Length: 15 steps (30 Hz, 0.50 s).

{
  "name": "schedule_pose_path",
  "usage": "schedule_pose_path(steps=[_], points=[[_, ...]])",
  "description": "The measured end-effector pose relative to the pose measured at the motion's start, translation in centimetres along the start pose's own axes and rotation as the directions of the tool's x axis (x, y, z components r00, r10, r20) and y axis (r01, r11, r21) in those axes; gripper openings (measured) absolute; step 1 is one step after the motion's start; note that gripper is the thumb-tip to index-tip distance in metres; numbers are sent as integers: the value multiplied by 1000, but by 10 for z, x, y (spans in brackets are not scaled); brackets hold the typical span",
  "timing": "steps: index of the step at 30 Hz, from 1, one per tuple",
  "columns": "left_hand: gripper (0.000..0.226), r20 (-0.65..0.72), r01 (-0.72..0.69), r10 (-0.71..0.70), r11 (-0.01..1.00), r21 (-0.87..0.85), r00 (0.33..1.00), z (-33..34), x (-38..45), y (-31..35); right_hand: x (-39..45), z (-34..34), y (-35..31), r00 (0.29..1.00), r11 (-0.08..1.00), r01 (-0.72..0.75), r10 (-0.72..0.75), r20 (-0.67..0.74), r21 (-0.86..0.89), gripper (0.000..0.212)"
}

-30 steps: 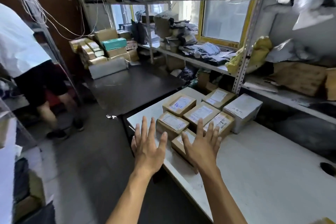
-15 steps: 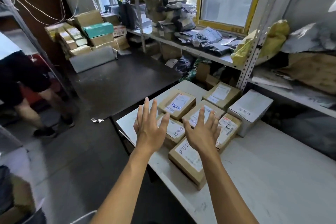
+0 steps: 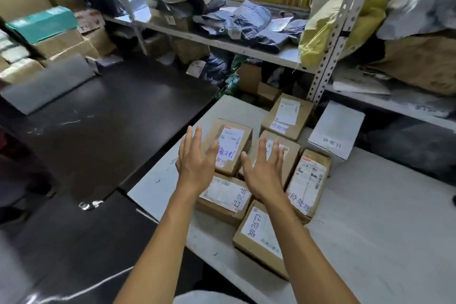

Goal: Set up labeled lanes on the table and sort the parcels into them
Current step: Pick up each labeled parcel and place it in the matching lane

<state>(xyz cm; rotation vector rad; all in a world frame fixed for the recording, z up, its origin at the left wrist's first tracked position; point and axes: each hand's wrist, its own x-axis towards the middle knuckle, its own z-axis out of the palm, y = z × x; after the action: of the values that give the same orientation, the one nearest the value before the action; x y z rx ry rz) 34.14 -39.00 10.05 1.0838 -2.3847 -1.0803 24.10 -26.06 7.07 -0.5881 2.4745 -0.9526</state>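
Observation:
Several brown cardboard parcels with white labels lie packed together on the white table (image 3: pixel 385 217). Among them are a near parcel (image 3: pixel 261 234), a left parcel (image 3: pixel 225 198), a right parcel (image 3: pixel 308 180), a far-left parcel (image 3: pixel 233 145) and a far parcel (image 3: pixel 287 116). A white box (image 3: pixel 335 128) stands at the cluster's right, by the shelf post. My left hand (image 3: pixel 196 163) hovers flat and empty over the left side of the cluster, fingers spread. My right hand (image 3: pixel 265 170) hovers beside it over the middle parcels, also spread and empty.
A dark table (image 3: pixel 103 116) adjoins the white one on the left, with stacked cartons (image 3: pixel 56 39) at its far end. Metal shelving (image 3: pixel 323 76) behind the parcels carries grey and yellow mailer bags. The floor drops off at the table's near-left edge.
The view has moved closer and tilted down toward the parcels. Both hands have reached forward over the cluster and stay spread. The person at the left has dropped out of view.

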Motion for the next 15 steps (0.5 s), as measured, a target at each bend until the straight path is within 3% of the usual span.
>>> schedule_pose_path(steps=[4,9,15], points=[[79,66,57,-50,992,-114,997,-4,48,-16,31,13,-16,998,983,-68,69,0,169,75],[61,212,200,-142,938,-282,967,-1,93,-46,62,28,-32,994,918,-96,107,-9,385,63],[61,351,355,-247,889,-288,903,17,141,-69,100,48,-40,968,828,-222,251,14,514,59]])
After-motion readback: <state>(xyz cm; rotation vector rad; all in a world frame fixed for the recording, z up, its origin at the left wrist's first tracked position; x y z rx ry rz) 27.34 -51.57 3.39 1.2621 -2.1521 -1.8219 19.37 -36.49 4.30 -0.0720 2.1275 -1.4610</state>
